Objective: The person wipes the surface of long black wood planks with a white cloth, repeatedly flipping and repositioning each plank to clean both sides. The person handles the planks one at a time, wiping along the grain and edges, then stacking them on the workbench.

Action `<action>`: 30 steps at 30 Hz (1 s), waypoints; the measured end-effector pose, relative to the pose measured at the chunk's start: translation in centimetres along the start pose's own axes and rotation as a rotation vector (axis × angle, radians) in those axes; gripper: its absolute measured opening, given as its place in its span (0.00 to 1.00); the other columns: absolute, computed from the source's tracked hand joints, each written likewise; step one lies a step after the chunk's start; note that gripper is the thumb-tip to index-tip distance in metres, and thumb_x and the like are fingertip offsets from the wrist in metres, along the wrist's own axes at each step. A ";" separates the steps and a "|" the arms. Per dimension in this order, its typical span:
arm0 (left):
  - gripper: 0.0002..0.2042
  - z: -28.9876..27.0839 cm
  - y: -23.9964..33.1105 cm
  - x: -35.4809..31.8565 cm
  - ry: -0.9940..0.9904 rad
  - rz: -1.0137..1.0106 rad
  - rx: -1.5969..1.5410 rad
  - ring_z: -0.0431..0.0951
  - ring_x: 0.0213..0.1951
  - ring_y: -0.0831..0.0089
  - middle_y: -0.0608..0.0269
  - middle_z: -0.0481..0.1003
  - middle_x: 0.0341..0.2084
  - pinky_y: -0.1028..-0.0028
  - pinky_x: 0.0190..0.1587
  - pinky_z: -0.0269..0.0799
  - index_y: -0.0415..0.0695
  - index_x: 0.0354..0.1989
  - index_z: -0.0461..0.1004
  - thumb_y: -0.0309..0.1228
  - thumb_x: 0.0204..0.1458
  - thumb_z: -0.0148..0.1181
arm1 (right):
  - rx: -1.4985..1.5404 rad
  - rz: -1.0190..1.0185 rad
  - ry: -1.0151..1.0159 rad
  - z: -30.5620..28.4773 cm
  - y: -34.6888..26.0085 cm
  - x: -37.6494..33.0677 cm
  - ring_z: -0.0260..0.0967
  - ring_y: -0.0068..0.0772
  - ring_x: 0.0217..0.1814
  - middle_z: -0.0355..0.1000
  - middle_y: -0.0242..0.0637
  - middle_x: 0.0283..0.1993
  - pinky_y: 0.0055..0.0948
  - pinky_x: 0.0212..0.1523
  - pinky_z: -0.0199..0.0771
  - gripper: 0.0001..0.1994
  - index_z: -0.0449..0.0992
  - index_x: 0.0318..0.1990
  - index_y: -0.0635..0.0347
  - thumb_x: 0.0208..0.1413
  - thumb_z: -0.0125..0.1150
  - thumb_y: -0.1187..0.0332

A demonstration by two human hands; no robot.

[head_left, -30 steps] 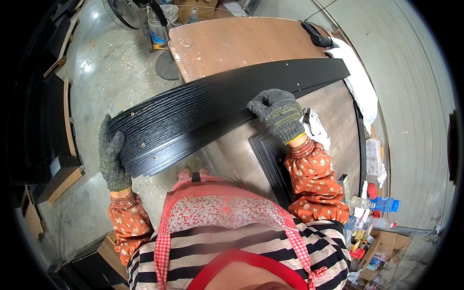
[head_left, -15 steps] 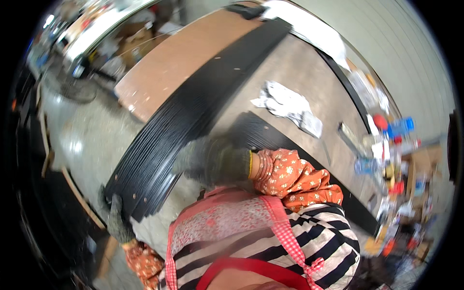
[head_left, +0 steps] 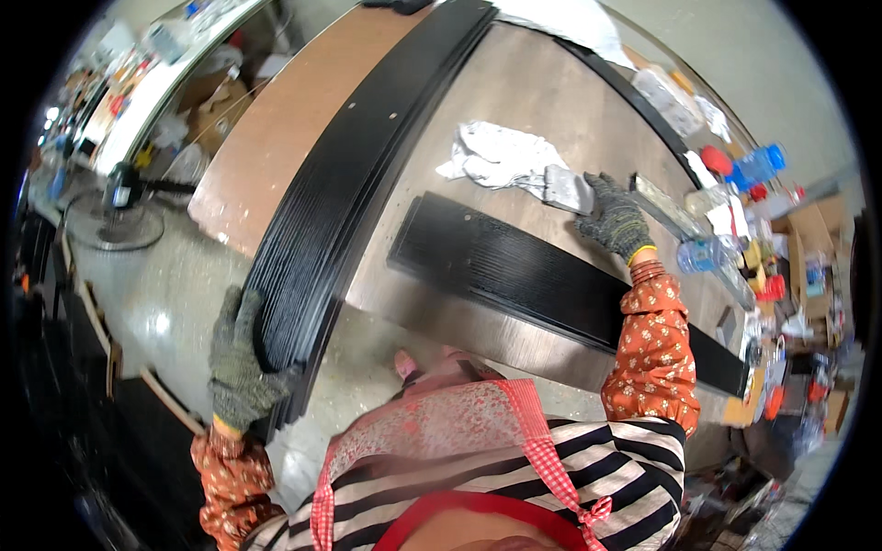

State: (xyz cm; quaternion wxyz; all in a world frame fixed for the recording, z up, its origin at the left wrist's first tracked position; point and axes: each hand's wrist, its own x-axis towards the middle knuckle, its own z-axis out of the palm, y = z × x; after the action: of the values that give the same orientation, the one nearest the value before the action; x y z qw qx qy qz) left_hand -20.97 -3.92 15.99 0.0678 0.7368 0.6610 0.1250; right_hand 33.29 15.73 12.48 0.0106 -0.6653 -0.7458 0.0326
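On the table (head_left: 514,101): long board (head_left: 367,156) along the left edge, left hand (head_left: 241,363) at its near end; shorter panel (head_left: 514,266) right of the board; rag (head_left: 496,156) behind the panel; right hand (head_left: 614,219) beside the rag; bottles (head_left: 735,184) at the table's right edge.

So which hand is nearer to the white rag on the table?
Right. The right hand rests just beside the white rag, near a grey block. The left hand is far away, gripping the near end of the long black strip.
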 end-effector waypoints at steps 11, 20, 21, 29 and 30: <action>0.45 0.3 1.8 -0.4 0.018 -0.122 0.002 0.55 0.69 0.42 0.40 0.54 0.69 0.54 0.71 0.49 0.46 0.67 0.62 0.45 0.35 0.71 | 0.072 -0.208 -0.052 2.6 0.8 4.7 0.65 0.54 0.63 0.68 0.52 0.61 0.44 0.65 0.63 0.46 0.62 0.66 0.61 0.39 0.75 0.53; 0.49 -0.5 2.4 0.6 -0.055 -0.193 0.072 0.57 0.67 0.40 0.38 0.55 0.68 0.53 0.69 0.52 0.51 0.69 0.61 0.48 0.32 0.74 | 0.463 -0.808 0.321 -2.7 -13.6 0.6 0.71 0.50 0.55 0.71 0.49 0.56 0.47 0.55 0.70 0.38 0.70 0.62 0.58 0.40 0.75 0.57; 0.49 -0.4 2.2 0.4 -0.048 -0.191 0.064 0.57 0.67 0.41 0.38 0.55 0.68 0.53 0.69 0.52 0.51 0.69 0.61 0.48 0.32 0.74 | 0.374 -0.884 0.367 -2.7 -16.5 0.6 0.71 0.51 0.53 0.71 0.48 0.55 0.48 0.54 0.70 0.37 0.71 0.61 0.56 0.39 0.75 0.58; 0.49 -0.1 1.5 0.2 -0.022 -0.126 0.024 0.57 0.67 0.38 0.36 0.55 0.67 0.53 0.68 0.53 0.51 0.69 0.61 0.51 0.33 0.74 | 0.323 -1.120 0.530 1.7 -26.5 3.3 0.70 0.52 0.51 0.69 0.46 0.53 0.49 0.49 0.70 0.31 0.73 0.57 0.42 0.39 0.72 0.59; 0.49 -0.4 1.8 0.1 -0.030 -0.133 0.026 0.57 0.67 0.38 0.35 0.55 0.67 0.52 0.68 0.53 0.51 0.69 0.61 0.51 0.33 0.74 | 0.272 -1.076 0.472 0.5 -26.0 3.4 0.70 0.52 0.50 0.69 0.44 0.53 0.48 0.46 0.72 0.29 0.73 0.57 0.42 0.42 0.70 0.60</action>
State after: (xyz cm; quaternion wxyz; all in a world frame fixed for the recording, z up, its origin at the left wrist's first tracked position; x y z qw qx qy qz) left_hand -19.36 -4.05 16.82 0.0763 0.6939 0.7089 0.1006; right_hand 7.04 16.15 13.55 0.2758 -0.1765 -0.9444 -0.0308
